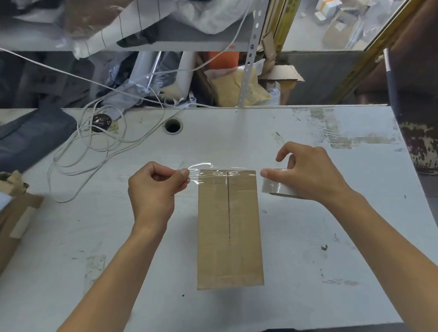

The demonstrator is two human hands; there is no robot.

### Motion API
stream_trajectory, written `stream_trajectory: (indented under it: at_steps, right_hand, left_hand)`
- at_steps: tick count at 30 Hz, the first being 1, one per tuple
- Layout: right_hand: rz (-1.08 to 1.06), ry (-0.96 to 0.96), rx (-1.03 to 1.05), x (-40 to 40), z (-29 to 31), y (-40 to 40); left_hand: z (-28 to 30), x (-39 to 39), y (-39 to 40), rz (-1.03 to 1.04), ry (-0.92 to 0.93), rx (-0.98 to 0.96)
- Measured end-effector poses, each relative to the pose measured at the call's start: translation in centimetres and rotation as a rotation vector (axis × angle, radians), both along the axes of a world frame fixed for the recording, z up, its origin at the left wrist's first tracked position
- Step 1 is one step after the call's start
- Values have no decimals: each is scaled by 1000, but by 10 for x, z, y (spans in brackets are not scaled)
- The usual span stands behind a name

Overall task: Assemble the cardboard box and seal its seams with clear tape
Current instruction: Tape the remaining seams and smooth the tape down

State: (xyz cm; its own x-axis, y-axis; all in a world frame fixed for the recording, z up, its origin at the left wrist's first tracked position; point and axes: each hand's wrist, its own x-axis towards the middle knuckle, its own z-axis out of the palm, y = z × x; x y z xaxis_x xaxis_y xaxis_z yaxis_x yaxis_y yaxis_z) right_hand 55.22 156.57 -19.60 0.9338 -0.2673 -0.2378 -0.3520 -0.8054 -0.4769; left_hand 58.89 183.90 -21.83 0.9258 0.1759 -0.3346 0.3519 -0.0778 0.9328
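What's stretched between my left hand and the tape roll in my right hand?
In the head view, a strip of clear tape spans from the left hand to the roll, crossing the brown cardboard box's far end.

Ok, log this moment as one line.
step: taping far end of box | left hand: pinches tape end | right hand: holds tape roll | centre seam: untaped

A worn white table [307, 237] has a round cable hole [172, 126] near its far edge. Left of this hole lies a loose tangle of white cable [89, 153]. Further left is a dark blue fabric bag [24, 139]. Behind the hole stands a yellow padded envelope [236, 87].
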Motion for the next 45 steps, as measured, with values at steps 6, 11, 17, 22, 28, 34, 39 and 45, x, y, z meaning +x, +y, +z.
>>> stream_trajectory:
  at_steps: [6, 11, 17, 22, 28, 34, 39, 45]
  right_hand:
    - [-7, 27, 11, 1, -3, 1]
    - [-28, 14, 37, 1, -7, 2]
    - [-40, -27, 49, -4, -10, 6]
    - [-35, 40, -23, -5, -13, 13]
    - [-19, 88, -85, 1, -7, 13]
    - [6, 91, -146, 0, -3, 17]
    - [24, 90, -168, 1, -4, 16]
    - [28, 104, -165, 1, -6, 15]
  left_hand:
    - [-5, -2, -1, 4, -17, 52]
    - [-8, -2, -3, -2, -11, 70]
    - [-11, -4, -6, -27, -11, 79]
    - [-9, -6, -9, -49, -29, 121]
    - [-7, -9, -8, -37, -5, 119]
    - [-3, -14, -11, -1, -9, 153]
    - [12, -13, -7, 7, -73, 373]
    - [35, -55, -51, -450, -805, 752]
